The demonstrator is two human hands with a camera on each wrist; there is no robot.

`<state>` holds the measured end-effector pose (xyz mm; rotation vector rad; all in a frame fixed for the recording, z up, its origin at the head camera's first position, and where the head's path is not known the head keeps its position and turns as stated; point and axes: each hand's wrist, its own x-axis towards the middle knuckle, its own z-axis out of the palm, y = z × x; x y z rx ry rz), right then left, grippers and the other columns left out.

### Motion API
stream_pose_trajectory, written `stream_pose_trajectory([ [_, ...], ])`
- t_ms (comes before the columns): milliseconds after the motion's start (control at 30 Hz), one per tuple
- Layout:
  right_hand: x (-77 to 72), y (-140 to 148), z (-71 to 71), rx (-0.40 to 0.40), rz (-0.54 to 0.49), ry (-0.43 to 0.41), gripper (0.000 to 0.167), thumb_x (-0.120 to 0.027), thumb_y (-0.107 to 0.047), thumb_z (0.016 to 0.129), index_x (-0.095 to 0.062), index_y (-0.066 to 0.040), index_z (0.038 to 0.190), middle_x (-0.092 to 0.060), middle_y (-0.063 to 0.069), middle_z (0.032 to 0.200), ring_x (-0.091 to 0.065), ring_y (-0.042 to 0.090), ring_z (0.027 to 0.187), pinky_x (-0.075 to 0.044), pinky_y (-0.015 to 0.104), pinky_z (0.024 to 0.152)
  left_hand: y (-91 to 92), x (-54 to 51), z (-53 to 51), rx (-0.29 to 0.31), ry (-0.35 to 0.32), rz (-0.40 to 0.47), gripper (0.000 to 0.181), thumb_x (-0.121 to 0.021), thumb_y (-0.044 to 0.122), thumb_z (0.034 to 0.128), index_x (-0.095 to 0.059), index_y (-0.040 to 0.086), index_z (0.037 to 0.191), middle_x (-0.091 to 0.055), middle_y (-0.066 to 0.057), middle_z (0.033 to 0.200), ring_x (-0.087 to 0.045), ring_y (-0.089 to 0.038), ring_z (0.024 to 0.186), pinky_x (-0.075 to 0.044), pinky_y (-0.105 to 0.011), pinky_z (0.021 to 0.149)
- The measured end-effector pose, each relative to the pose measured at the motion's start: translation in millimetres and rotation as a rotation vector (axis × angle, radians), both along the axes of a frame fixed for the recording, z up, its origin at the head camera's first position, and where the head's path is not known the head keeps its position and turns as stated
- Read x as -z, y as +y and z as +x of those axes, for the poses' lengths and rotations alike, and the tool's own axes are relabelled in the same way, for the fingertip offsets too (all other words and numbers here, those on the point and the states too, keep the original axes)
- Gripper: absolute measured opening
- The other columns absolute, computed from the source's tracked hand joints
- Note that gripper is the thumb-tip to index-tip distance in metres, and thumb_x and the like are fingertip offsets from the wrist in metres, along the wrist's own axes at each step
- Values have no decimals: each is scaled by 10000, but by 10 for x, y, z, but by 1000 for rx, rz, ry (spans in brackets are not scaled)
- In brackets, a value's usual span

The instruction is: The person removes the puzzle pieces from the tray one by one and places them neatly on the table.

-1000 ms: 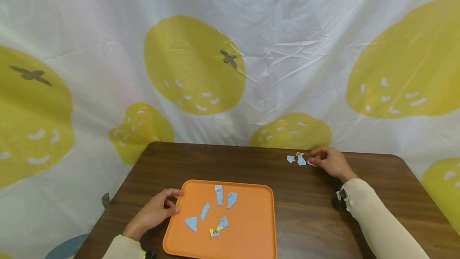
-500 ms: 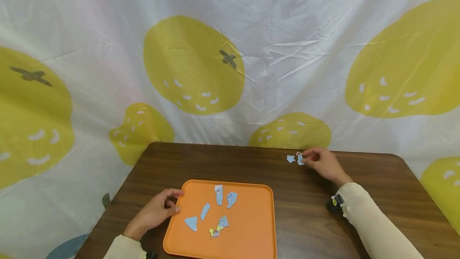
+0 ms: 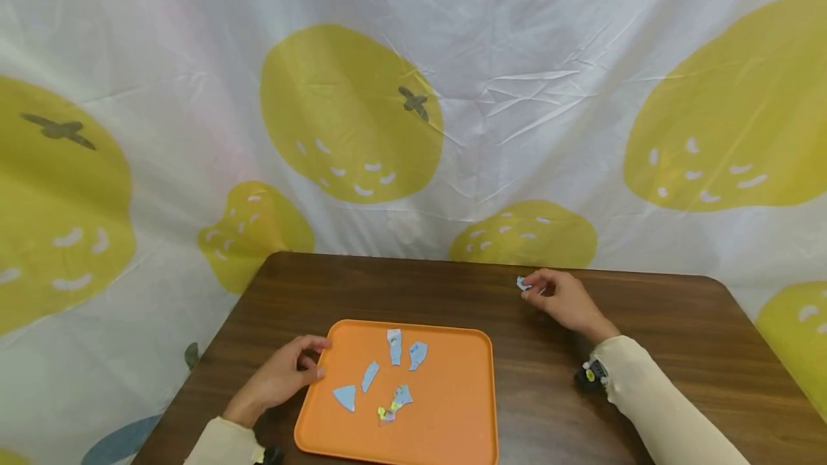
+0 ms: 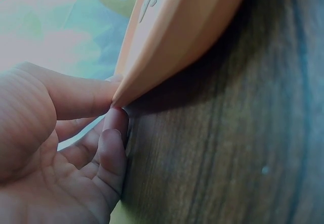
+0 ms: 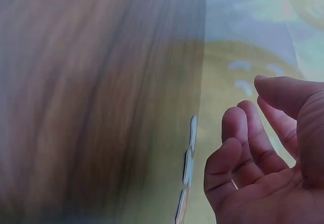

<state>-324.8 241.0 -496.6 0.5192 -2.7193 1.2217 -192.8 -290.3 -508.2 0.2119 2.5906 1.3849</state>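
At the orange tray's left rim [image 3: 315,393], my left hand [image 3: 278,377] grips the edge. The left wrist view shows thumb and fingers of this hand [image 4: 76,133] meeting around the edge of the tray [image 4: 177,37]. Over the table's far edge is my right hand [image 3: 568,303], fingers bent and apart from the thumb. A small pale blue piece [image 3: 521,283] shows beside its fingertips; the hand covers others. In the right wrist view that hand [image 5: 304,158] holds nothing, beside a row of three thin pieces [image 5: 188,167] seen edge-on.
On the tray lie several pale blue pieces: a triangle [image 3: 345,397], a narrow strip [image 3: 370,377], two upper ones [image 3: 395,347] [image 3: 418,355] and a yellow-patterned one [image 3: 402,395]. Behind the brown table [image 3: 388,285] hangs a white curtain [image 3: 478,163] with yellow fruit prints.
My right hand has shifted left along the row, from the red-marked piece at its right end towards the leftmost piece. My left hand has stayed at the tray's rim.
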Motion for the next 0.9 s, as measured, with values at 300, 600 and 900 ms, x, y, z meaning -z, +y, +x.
stream_pose_trajectory([
  [300, -37, -250, 145, -55, -49, 21, 190, -790, -169, 956, -766, -54, 1106, -740, 26, 902, -648, 94, 786, -524, 244, 706, 9, -17, -6, -7, -3, -14, 442, -771, 29, 939, -634, 23, 1360, -621, -189, 1318, -626, -200, 967, -540, -256, 737],
  [600, -54, -511, 263, -131, -80, -8, 196, -792, -175, 953, -760, -57, 1106, -730, -22, 891, -642, 81, 768, -523, 254, 694, -31, 0, 3, 18, -3, 18, 476, -784, 49, 935, -618, -2, 1379, -627, -220, 1315, -637, -205, 953, -531, -255, 731],
  [900, -51, -721, 331, -171, -120, 6, 206, -796, -157, 936, -760, -33, 1097, -725, -10, 854, -628, 74, 724, -513, 248, 651, -50, -37, -12, 54, 12, 18, 500, -796, 49, 923, -616, -18, 1386, -633, -239, 1312, -658, -213, 953, -539, -247, 736],
])
